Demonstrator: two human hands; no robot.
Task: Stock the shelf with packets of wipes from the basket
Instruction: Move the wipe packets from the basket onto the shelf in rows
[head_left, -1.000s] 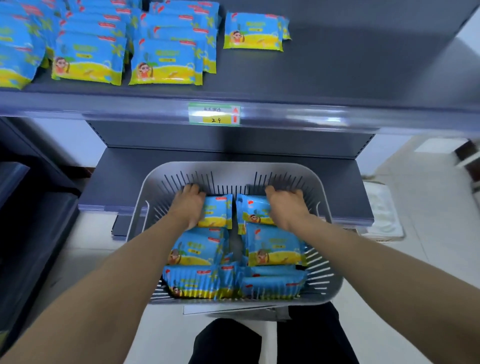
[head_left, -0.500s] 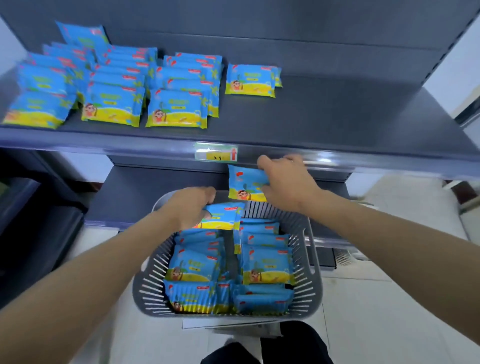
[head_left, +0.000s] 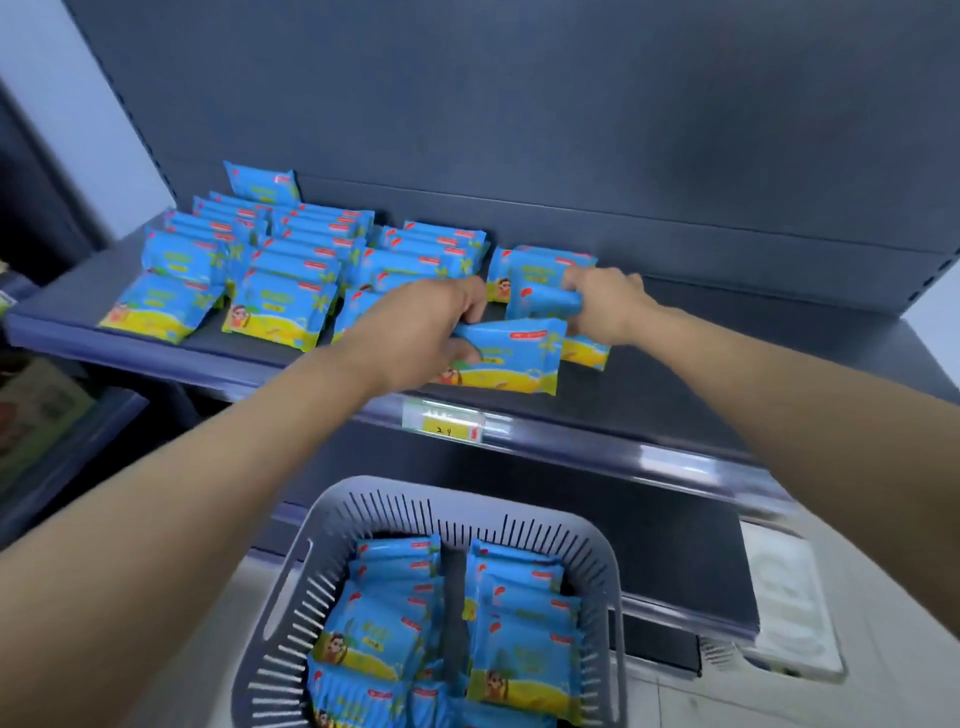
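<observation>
Both hands are over the dark shelf (head_left: 727, 364). My left hand (head_left: 421, 332) is shut on a blue and yellow packet of wipes (head_left: 511, 356), held near the shelf's front edge. My right hand (head_left: 605, 306) is shut on a second packet (head_left: 540, 301), just behind and to the right of the first, in front of a packet lying on the shelf (head_left: 519, 267). Several rows of the same packets (head_left: 280, 280) fill the shelf's left half. Below, the grey slotted basket (head_left: 597, 551) holds several more packets (head_left: 519, 634) in two stacks.
A yellow price tag (head_left: 444, 422) sits on the shelf's front rail. The shelf's right half is bare dark surface. A lower shelf (head_left: 675, 545) lies behind the basket, and a white object (head_left: 784, 603) rests on the floor at the right.
Both hands have risen from the basket to the shelf, each carrying a packet. The camera has tilted upward, so the basket now sits low in the frame.
</observation>
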